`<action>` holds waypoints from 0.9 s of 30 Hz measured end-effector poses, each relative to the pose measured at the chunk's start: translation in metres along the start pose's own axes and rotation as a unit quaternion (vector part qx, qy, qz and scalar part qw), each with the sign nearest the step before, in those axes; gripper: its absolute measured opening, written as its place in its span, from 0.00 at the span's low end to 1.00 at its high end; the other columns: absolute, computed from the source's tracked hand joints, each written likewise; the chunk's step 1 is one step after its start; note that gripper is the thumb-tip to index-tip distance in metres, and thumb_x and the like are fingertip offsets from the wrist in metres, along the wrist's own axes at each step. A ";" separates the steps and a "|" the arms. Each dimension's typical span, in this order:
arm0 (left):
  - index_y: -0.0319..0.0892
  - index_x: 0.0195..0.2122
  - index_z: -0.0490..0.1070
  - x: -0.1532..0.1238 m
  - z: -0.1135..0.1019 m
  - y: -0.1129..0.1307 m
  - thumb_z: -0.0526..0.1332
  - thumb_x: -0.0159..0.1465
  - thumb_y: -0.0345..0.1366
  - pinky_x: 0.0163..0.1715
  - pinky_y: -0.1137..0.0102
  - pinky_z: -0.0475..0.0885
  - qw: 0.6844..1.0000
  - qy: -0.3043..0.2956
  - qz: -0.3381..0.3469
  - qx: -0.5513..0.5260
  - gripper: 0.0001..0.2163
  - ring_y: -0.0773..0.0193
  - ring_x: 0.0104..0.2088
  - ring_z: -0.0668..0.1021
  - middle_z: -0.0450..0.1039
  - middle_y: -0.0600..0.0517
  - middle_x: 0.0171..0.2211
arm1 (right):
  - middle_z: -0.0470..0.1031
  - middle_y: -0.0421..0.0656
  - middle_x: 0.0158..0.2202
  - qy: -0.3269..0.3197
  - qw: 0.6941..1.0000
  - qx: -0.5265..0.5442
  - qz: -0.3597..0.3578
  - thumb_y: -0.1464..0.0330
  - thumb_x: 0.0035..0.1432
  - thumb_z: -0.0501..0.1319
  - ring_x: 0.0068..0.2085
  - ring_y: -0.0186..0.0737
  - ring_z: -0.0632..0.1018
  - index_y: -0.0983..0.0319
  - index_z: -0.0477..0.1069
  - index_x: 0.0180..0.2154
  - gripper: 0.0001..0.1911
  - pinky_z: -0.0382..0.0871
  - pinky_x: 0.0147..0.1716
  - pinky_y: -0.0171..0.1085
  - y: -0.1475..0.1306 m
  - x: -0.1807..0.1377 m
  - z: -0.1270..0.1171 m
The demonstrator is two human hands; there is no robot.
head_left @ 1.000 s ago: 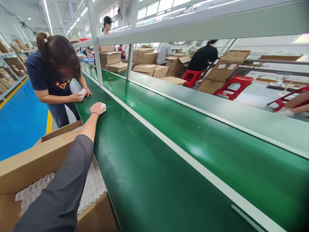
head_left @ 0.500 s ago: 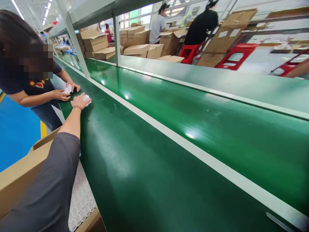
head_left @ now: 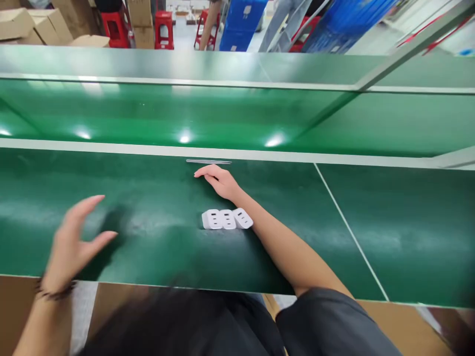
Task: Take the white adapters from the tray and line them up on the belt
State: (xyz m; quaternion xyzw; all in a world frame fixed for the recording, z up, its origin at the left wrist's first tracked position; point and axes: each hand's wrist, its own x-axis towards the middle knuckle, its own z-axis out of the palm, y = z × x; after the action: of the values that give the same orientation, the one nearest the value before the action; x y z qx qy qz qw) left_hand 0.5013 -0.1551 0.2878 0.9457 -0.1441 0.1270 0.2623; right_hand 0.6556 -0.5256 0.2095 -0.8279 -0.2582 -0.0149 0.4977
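My left hand [head_left: 76,242] hovers over the left part of the green work surface [head_left: 156,257], thumb and fingers apart, with nothing in it. My right hand [head_left: 218,180] rests on the surface with its fingers stretched leftward, also holding nothing. Just beyond its knuckles lies a slim pair of metal tweezers [head_left: 208,161]. Three white plug-type power adapters [head_left: 227,219] with small dark slots sit side by side, close to my right forearm; the rightmost one is tilted.
A pale rail [head_left: 148,148] runs along the far side of my work surface, with a glossy green belt [head_left: 222,113] beyond. A metal post [head_left: 404,47] slants at upper right. Cardboard boxes [head_left: 48,24] and red stools [head_left: 164,29] stand behind. Open cartons [head_left: 118,301] sit below the near edge.
The view has swung right, and the co-worker is out of sight. My left hand has drawn back from beside that person and let go of its white piece. My right hand and the adapters now show.
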 end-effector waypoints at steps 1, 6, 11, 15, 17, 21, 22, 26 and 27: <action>0.67 0.66 0.52 0.003 0.016 0.026 0.62 0.64 0.52 0.58 0.49 0.72 0.999 -0.018 0.032 -0.015 0.30 0.48 0.59 0.72 0.65 0.55 0.62 | 0.81 0.43 0.43 0.009 1.000 0.012 0.006 0.70 0.61 0.52 0.48 0.44 0.78 0.57 0.78 0.37 0.15 0.68 0.56 0.50 0.000 0.000 0.001; 0.44 0.68 0.52 0.048 0.113 0.137 0.66 0.58 0.59 0.62 0.51 0.66 0.978 -0.099 0.186 -0.006 0.43 0.45 0.64 0.66 0.61 0.39 0.64 | 0.81 0.45 0.42 0.072 0.995 0.062 0.023 0.71 0.58 0.50 0.43 0.41 0.79 0.60 0.76 0.38 0.16 0.72 0.50 0.44 0.006 -0.001 0.001; 0.41 0.64 0.61 0.067 0.168 0.185 0.61 0.59 0.64 0.49 0.55 0.71 0.974 -0.121 0.164 0.103 0.40 0.44 0.55 0.73 0.70 0.38 0.57 | 0.80 0.44 0.38 0.123 0.985 0.112 0.038 0.71 0.55 0.48 0.37 0.36 0.79 0.60 0.74 0.37 0.16 0.74 0.42 0.39 0.008 -0.002 0.001; 0.46 0.60 0.68 0.067 0.178 0.187 0.57 0.68 0.55 0.38 0.62 0.68 0.969 -0.140 0.140 0.147 0.25 0.53 0.42 0.78 0.77 0.44 0.45 | 0.80 0.42 0.35 0.134 0.980 0.144 0.041 0.72 0.53 0.48 0.33 0.34 0.79 0.61 0.74 0.36 0.17 0.74 0.39 0.38 0.007 -0.002 0.001; 0.46 0.59 0.70 0.067 0.175 0.182 0.60 0.67 0.52 0.39 0.63 0.67 0.974 -0.146 0.128 0.118 0.23 0.54 0.41 0.78 0.78 0.45 0.43 | 0.79 0.42 0.34 0.133 0.977 0.157 0.044 0.72 0.52 0.48 0.31 0.34 0.78 0.61 0.74 0.36 0.17 0.74 0.38 0.38 0.007 -0.002 0.000; 0.46 0.53 0.74 0.059 0.153 0.169 0.68 0.60 0.52 0.42 0.66 0.70 0.989 -0.063 -0.033 -0.128 0.24 0.55 0.44 0.78 0.78 0.47 0.44 | 0.79 0.41 0.33 0.120 0.975 0.183 0.035 0.71 0.51 0.50 0.30 0.34 0.77 0.60 0.73 0.38 0.15 0.74 0.36 0.38 -0.003 -0.003 -0.005; 0.46 0.53 0.74 0.054 0.145 0.167 0.67 0.60 0.54 0.40 0.67 0.71 0.966 -0.018 -0.104 -0.236 0.25 0.57 0.42 0.78 0.78 0.48 0.43 | 0.79 0.41 0.34 0.112 0.975 0.191 0.029 0.70 0.52 0.51 0.30 0.34 0.77 0.60 0.73 0.39 0.15 0.74 0.37 0.38 -0.011 -0.003 -0.007; 0.45 0.51 0.72 0.024 0.110 0.164 0.60 0.61 0.63 0.23 0.73 0.70 0.711 0.107 -0.305 -0.625 0.28 0.67 0.26 0.75 0.74 0.53 0.31 | 0.80 0.42 0.37 0.022 0.978 0.197 -0.070 0.66 0.59 0.57 0.35 0.37 0.79 0.59 0.73 0.42 0.11 0.76 0.40 0.41 -0.071 -0.020 -0.009; 0.45 0.50 0.72 0.015 0.102 0.164 0.60 0.62 0.62 0.21 0.74 0.70 0.655 0.117 -0.319 -0.675 0.28 0.68 0.24 0.74 0.73 0.54 0.30 | 0.80 0.43 0.39 -0.014 0.976 0.180 -0.120 0.65 0.61 0.58 0.38 0.38 0.80 0.58 0.73 0.43 0.10 0.76 0.41 0.41 -0.090 -0.028 -0.009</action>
State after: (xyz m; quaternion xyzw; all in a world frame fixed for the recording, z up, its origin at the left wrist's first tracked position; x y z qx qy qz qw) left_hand 0.4768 -0.3472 0.2830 0.4737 0.1520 0.0127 0.8674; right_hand 0.5935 -0.5109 0.2797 -0.6880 -0.3611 -0.0161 0.6293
